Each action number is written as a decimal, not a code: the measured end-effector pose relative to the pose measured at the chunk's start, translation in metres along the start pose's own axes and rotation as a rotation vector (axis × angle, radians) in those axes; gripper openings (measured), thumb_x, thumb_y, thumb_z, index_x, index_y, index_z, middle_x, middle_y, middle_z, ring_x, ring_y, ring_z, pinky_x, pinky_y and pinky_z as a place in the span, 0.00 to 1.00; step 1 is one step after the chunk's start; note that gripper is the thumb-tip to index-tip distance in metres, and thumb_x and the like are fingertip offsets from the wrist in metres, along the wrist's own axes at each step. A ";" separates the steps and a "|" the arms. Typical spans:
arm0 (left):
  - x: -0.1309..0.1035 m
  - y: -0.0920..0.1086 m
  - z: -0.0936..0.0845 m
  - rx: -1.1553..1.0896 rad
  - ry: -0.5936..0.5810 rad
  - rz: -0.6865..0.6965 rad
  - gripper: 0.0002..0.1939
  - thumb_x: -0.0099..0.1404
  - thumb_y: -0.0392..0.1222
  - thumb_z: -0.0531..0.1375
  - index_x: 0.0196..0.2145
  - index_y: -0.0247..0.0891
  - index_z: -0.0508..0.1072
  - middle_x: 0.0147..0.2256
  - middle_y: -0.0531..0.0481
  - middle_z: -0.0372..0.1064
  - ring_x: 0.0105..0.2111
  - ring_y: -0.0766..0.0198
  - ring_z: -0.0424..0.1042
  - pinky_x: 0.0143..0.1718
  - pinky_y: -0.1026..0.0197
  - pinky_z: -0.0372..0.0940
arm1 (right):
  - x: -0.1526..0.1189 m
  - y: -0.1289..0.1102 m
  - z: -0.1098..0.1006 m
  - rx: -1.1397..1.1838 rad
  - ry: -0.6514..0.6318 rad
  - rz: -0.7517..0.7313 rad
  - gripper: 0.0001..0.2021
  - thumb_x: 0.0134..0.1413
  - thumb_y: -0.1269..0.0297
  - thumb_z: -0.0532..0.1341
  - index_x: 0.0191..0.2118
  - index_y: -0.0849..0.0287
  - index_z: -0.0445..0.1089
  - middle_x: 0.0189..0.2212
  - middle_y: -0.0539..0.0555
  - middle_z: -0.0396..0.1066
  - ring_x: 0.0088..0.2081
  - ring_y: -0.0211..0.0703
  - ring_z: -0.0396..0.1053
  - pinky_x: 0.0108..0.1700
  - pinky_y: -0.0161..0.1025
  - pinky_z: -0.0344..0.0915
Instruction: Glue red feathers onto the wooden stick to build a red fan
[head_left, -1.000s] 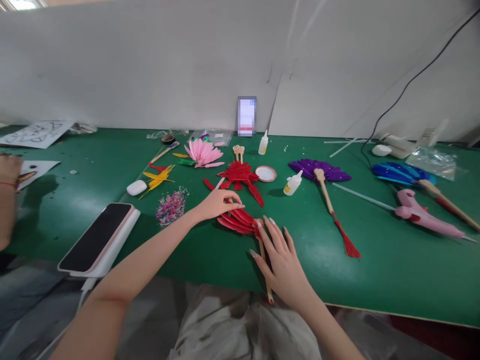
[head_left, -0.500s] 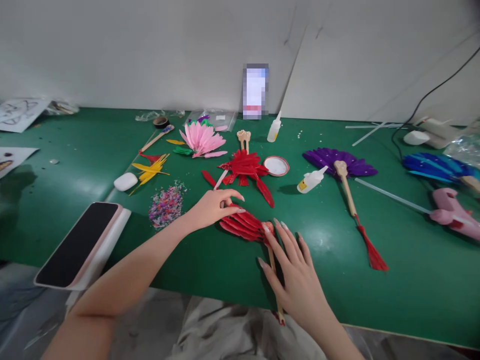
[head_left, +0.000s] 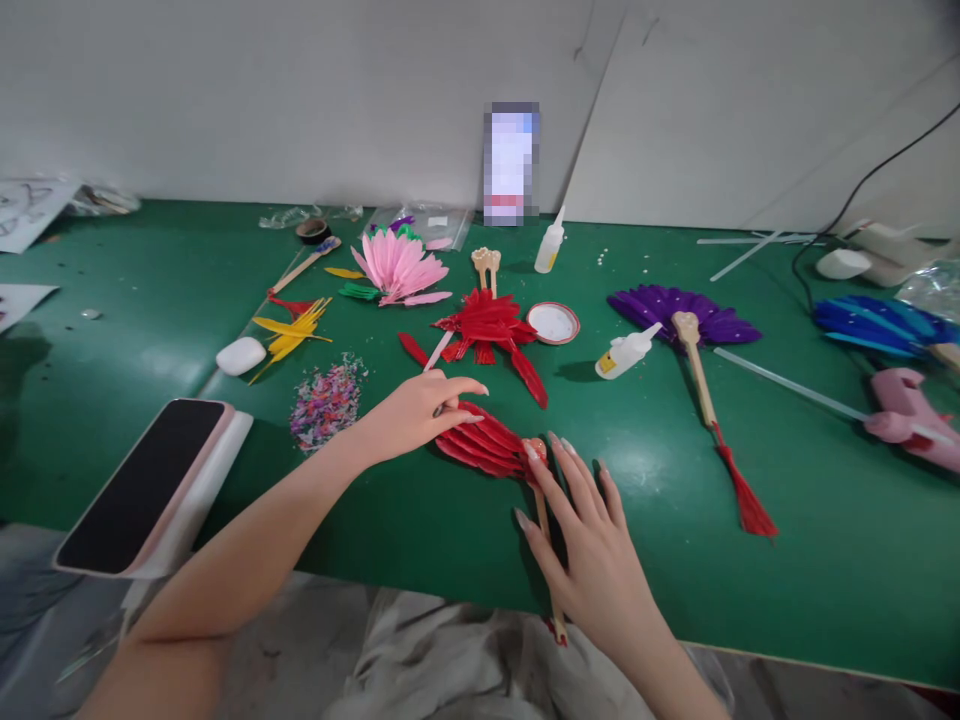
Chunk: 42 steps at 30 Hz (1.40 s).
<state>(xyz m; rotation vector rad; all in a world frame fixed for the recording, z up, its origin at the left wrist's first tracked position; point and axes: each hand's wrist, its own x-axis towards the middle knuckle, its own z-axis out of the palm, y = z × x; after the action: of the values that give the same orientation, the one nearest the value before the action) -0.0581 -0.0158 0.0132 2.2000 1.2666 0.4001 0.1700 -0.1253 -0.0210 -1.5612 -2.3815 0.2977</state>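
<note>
A red feather fan (head_left: 484,440) lies on the green table in front of me, its feathers fanned to the left of a wooden handle (head_left: 556,600). My left hand (head_left: 409,415) is at the feather tips, thumb and forefinger reaching over them. A slim pale stick (head_left: 438,352) sticks up from behind its curled fingers; its kind is unclear. My right hand (head_left: 592,530) rests with fingers spread over the fan's head and handle, the forefinger touching the head. Loose red feathers (head_left: 487,325) are piled just beyond, beside a round white lid (head_left: 553,322) with a red rim.
Glue bottles (head_left: 626,352) stand and lean behind the hands. Rightward are a purple feather fan (head_left: 686,318), a blue one (head_left: 885,325) and a pink glue gun (head_left: 911,415). To the left lie colored bits (head_left: 328,405), yellow feathers (head_left: 294,335) and a phone (head_left: 150,485).
The view has tilted slightly, so the table sits a little higher in the picture. Both hands keep nearly the same places on the fan.
</note>
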 end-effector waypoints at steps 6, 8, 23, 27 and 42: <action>0.000 -0.002 -0.003 -0.002 -0.076 -0.018 0.15 0.59 0.45 0.57 0.45 0.43 0.69 0.25 0.54 0.65 0.29 0.67 0.64 0.37 0.64 0.59 | 0.000 0.000 0.001 0.003 0.001 0.006 0.29 0.59 0.59 0.49 0.64 0.55 0.42 0.63 0.55 0.41 0.63 0.50 0.40 0.60 0.56 0.41; 0.000 -0.002 -0.007 -0.019 -0.097 -0.038 0.16 0.58 0.48 0.57 0.44 0.42 0.70 0.24 0.54 0.66 0.28 0.67 0.64 0.34 0.65 0.59 | 0.000 0.000 0.001 0.009 0.011 0.008 0.28 0.58 0.59 0.49 0.63 0.55 0.43 0.63 0.55 0.42 0.62 0.51 0.41 0.60 0.56 0.42; 0.006 -0.003 0.011 -0.239 0.030 -0.156 0.14 0.59 0.48 0.54 0.37 0.38 0.73 0.27 0.52 0.69 0.22 0.71 0.59 0.24 0.67 0.55 | -0.001 0.001 0.002 0.017 0.034 0.000 0.28 0.59 0.59 0.49 0.63 0.53 0.43 0.63 0.55 0.43 0.62 0.52 0.42 0.59 0.57 0.43; 0.007 -0.001 0.012 -0.228 0.051 -0.134 0.12 0.60 0.45 0.53 0.37 0.38 0.73 0.26 0.53 0.68 0.22 0.71 0.58 0.24 0.67 0.54 | -0.001 0.001 0.002 0.014 0.021 -0.003 0.28 0.59 0.59 0.49 0.63 0.54 0.42 0.63 0.55 0.42 0.62 0.52 0.41 0.60 0.57 0.43; 0.002 0.011 0.023 0.180 0.391 0.123 0.14 0.62 0.47 0.54 0.44 0.42 0.70 0.43 0.46 0.63 0.46 0.59 0.60 0.51 0.54 0.54 | -0.001 0.001 0.002 0.005 0.030 -0.004 0.28 0.59 0.59 0.48 0.64 0.53 0.41 0.63 0.55 0.42 0.62 0.52 0.42 0.59 0.57 0.43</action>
<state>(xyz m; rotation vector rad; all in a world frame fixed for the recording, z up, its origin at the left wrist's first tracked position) -0.0379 -0.0260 0.0011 2.4397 1.4152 0.8264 0.1701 -0.1258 -0.0230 -1.5469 -2.3590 0.2774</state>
